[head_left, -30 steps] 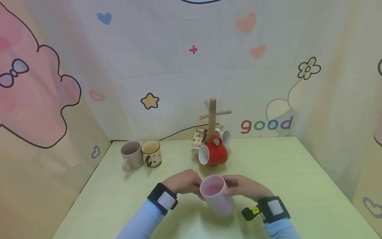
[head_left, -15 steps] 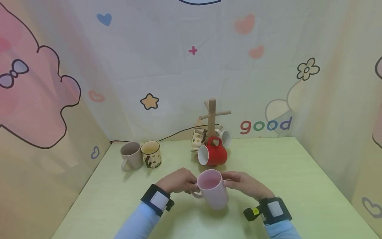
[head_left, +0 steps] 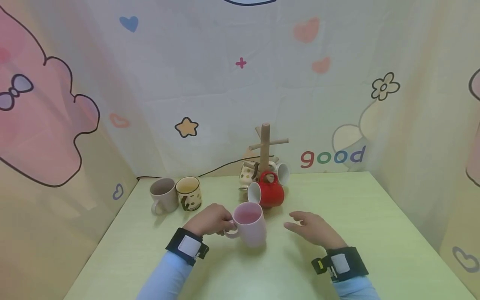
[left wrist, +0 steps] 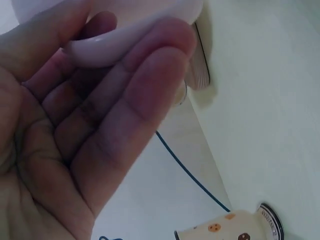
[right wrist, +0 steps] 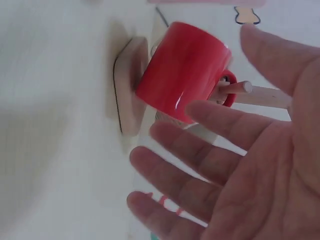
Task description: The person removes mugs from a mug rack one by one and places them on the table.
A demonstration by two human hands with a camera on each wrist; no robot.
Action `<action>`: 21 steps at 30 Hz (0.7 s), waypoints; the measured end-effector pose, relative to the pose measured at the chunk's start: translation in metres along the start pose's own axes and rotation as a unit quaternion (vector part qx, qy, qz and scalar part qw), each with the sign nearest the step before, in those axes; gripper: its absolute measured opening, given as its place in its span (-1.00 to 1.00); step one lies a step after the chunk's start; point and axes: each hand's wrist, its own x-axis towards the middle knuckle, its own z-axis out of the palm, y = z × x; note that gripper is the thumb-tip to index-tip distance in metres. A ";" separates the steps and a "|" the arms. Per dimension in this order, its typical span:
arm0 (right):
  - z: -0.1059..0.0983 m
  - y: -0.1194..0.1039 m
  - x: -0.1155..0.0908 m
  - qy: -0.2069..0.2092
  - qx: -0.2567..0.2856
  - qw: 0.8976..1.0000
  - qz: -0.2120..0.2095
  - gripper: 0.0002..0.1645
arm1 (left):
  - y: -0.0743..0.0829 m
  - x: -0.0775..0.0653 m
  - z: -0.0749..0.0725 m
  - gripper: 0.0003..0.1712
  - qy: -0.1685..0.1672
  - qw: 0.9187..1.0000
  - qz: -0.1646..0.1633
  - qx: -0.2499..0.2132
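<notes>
In the head view, a pink mug (head_left: pixel 253 233) is at the middle of the table, its mouth tilted up toward me. My left hand (head_left: pixel 211 221) pinches its handle (head_left: pixel 231 234) from the left. The left wrist view shows the thumb and curled fingers on the pale pink handle (left wrist: pixel 100 54). To the right of the mug, my right hand (head_left: pixel 313 229) is apart from it, fingers spread and holding nothing. Behind them a wooden mug tree (head_left: pixel 265 146) bears a red mug (head_left: pixel 273 193), a white mug (head_left: pixel 283 173) and a spotted cream mug (head_left: pixel 247 175) on its lower pegs.
At the back left a grey mug (head_left: pixel 165 196) and a cream mug with brown spots (head_left: pixel 189 193) stand upright side by side on the pale green table (head_left: pixel 375 233). A printed cloth (head_left: pixel 210 83) hangs behind the table. The upper pegs (head_left: pixel 279 141) of the tree are bare.
The pink mug has moved left and away from me, with its handle turned into view on the left. My right hand has let go of the mug and opened.
</notes>
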 end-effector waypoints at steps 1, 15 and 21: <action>0.000 0.000 0.000 0.003 -0.021 1.000 0.003 -0.21 | -0.001 -0.001 -0.002 -0.86 0.005 1.000 -0.007 0.003; 0.000 -0.002 -0.004 0.017 -0.110 0.993 0.034 -0.27 | -0.017 -0.005 -0.015 -0.77 0.118 0.984 -0.133 0.013; 0.002 -0.001 -0.002 0.012 -0.115 0.993 0.038 -0.27 | -0.024 0.002 -0.014 -0.69 0.166 0.972 -0.163 0.029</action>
